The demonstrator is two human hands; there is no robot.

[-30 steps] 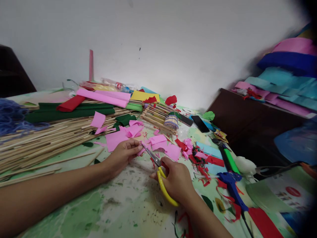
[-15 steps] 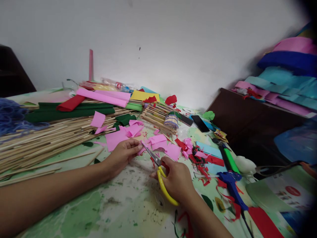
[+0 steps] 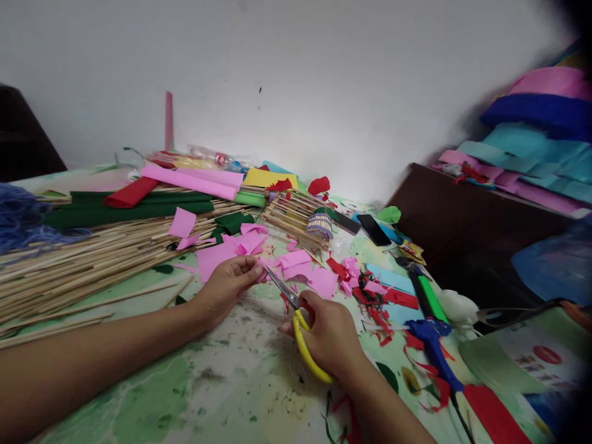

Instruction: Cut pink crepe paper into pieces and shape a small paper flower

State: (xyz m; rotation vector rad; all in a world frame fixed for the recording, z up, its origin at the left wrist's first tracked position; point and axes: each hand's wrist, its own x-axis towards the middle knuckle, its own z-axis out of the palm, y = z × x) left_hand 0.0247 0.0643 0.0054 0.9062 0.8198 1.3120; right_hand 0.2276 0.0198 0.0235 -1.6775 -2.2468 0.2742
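Note:
My right hand (image 3: 326,333) is closed round the yellow handles of a pair of scissors (image 3: 303,345), whose metal blades point up and left. The blade tips meet the fingertips of my left hand (image 3: 234,287), which pinches a small piece of pink paper (image 3: 262,275). Much of that piece is hidden by the fingers. Just beyond both hands lie loose pink paper pieces (image 3: 324,282) and a larger pink sheet (image 3: 215,256) with crumpled scraps on it.
Bamboo sticks (image 3: 92,259) and dark green paper (image 3: 134,208) spread across the left. A small stick structure (image 3: 296,216) stands at the back. To the right are a phone (image 3: 374,230), red scraps (image 3: 382,320), a blue glue gun (image 3: 435,348) and a pale green container (image 3: 518,351).
My left hand has shifted very slightly at the fingertips, and the pink piece sits a little differently against the blade tips. Everything else stays nearly the same.

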